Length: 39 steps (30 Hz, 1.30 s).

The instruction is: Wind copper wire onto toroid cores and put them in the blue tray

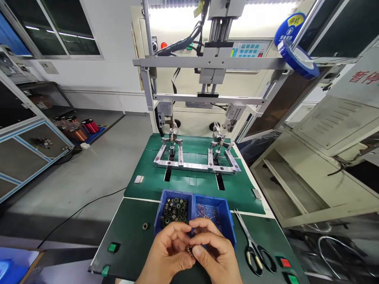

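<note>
Both hands meet at the front of the green bench, fingers closed around one small copper-wound motor core [189,250]. My left hand [171,252] pinches it from the left side, and my right hand [214,250] grips it from the right with thumb and fingers. Most of the core is hidden by the fingertips. Just beyond the hands stands a blue bin [158,211] full of similar dark cores [175,211]. Beside it, a second blue bin [229,221] holds thin copper wire scraps [207,211]. A single core [145,226] lies on the bench left of the bins.
Scissors [251,244] lie right of the bins. Green buttons [112,247] and a red button [284,262] sit near the bench's front corners. Behind the bins is a winding machine with a metal fixture frame [195,166]. Wire spools [90,126] stand on the floor at left.
</note>
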Tool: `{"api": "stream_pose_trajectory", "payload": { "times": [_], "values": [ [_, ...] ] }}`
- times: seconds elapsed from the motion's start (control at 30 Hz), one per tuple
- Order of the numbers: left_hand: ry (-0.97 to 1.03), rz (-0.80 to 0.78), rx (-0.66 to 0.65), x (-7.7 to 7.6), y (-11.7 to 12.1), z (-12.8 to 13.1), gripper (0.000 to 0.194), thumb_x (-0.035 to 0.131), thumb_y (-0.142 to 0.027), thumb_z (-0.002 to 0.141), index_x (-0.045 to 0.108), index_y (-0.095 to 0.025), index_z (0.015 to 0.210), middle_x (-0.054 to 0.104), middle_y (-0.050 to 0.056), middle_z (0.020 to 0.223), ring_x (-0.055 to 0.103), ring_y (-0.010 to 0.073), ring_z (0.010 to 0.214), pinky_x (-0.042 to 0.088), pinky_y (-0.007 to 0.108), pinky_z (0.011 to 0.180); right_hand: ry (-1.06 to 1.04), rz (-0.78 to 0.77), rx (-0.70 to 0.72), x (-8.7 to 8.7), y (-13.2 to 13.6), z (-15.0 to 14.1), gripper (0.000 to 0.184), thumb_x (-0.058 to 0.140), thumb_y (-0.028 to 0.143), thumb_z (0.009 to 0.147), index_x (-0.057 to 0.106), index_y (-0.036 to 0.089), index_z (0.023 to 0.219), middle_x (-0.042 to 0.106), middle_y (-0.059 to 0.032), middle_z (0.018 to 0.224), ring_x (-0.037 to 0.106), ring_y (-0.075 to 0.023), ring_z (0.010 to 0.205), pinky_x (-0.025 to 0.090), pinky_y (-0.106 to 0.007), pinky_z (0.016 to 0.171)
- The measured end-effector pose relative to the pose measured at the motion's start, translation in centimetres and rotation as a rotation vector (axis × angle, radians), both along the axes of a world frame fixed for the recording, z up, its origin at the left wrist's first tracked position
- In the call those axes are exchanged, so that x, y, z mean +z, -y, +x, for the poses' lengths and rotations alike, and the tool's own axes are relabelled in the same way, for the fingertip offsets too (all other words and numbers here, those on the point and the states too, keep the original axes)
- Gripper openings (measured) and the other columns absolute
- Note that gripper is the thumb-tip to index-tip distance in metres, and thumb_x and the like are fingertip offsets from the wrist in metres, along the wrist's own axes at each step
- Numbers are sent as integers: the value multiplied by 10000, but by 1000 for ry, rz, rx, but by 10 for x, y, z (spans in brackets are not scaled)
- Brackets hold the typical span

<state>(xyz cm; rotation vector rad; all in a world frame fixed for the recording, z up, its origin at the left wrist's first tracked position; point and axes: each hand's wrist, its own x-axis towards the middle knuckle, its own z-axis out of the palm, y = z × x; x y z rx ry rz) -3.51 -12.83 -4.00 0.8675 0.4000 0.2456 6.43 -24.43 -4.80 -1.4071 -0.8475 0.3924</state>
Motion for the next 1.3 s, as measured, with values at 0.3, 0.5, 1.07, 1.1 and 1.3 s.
{"api": "stream_pose_trajectory", "payload": {
  "times": [0.3,0.5,1.07,1.1,1.3],
  "values": [
    [71,35,-244,-11,-7,1,473,804,-516,692,730,-190,1026,632,24,731,641,117,579,504,185,526,109,-87,24,9,3,-1,330,565,474,888,702,212,740,641,-127,1094,652,-213,980,557,-344,835],
    [-17,105,-361,-6,-8,-3,440,788,-527,709,760,-166,958,640,32,699,642,123,613,513,204,603,66,-117,8,7,8,-2,320,570,472,885,677,209,738,625,-121,1159,632,-222,1019,504,-392,929],
    [-118,230,-328,-4,6,-5,472,761,-587,701,666,-128,752,654,29,662,671,141,616,525,218,605,-21,-129,88,1,22,-2,295,537,474,901,632,217,794,604,-99,1186,609,-214,1035,513,-328,861],
    [-109,232,-326,-5,6,-5,469,763,-584,702,665,-128,747,651,26,661,669,138,612,524,214,601,-37,-120,92,0,22,-3,292,530,473,906,627,218,803,601,-98,1195,609,-210,1036,518,-315,845],
    [-111,168,-226,-2,10,1,420,812,-535,668,715,-132,730,674,41,762,684,142,614,542,212,575,108,-90,-66,-1,28,9,239,543,457,908,664,252,928,659,-92,1154,625,-216,1086,530,-342,916]
  ]
}}
